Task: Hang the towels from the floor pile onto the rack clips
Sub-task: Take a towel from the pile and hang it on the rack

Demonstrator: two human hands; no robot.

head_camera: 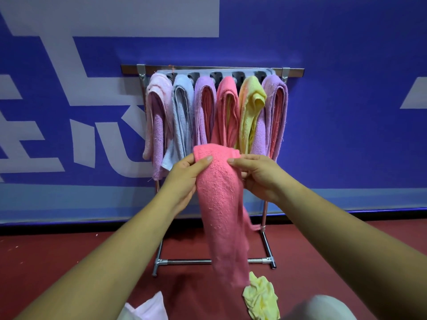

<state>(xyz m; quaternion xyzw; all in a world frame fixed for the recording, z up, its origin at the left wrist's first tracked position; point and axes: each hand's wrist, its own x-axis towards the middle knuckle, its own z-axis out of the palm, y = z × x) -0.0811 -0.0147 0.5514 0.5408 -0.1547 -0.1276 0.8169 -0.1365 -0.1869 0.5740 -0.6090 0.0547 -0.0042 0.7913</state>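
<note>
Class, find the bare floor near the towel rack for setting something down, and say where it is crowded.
Bare red floor lies left of the metal towel rack's foot, and between its base bars. Crowded: six hung terry towels fill the clip row; a crumpled yellow towel and a pale pink towel lie nearest.

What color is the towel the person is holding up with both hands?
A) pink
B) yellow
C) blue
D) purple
A: the pink towel is pinched at its top between the left hand and the right hand, while the yellow towel lies on the floor.
</note>
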